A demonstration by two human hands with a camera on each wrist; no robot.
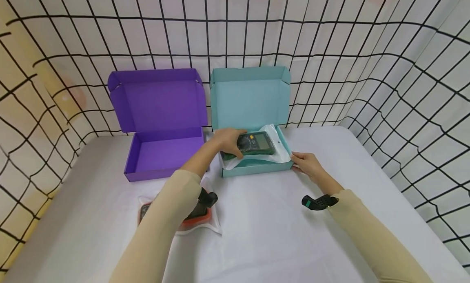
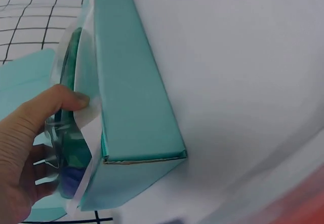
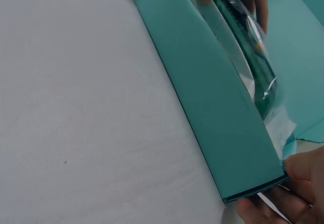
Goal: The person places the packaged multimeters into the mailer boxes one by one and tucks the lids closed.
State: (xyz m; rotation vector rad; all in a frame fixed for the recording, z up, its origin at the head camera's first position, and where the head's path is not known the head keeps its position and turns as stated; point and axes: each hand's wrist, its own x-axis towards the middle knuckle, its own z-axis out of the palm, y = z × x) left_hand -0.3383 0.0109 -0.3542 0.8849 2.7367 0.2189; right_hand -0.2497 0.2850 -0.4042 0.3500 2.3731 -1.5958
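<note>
A green multimeter [image 1: 262, 143] in a clear, white-backed plastic bag [image 1: 280, 146] lies at the mouth of the opened teal cardboard box [image 1: 253, 169]. My left hand [image 1: 228, 141] grips the bagged meter at its left end; in the left wrist view the thumb lies along the near side and the fingers [image 2: 44, 171] are round the far side. The bag's edge overlaps the box's front wall. At the box's front right corner, my right hand [image 1: 306, 164] pinches the wall, thumb on top and fingers lower down, as the right wrist view shows.
An opened purple box [image 1: 158, 99] stands to the left of the teal one, its lid upright. Nearer me, a bagged orange and black device [image 1: 196, 222] lies partly under my left forearm. Black wire grid [image 1: 242, 38] encloses the back and sides of the white table [image 1: 264, 242].
</note>
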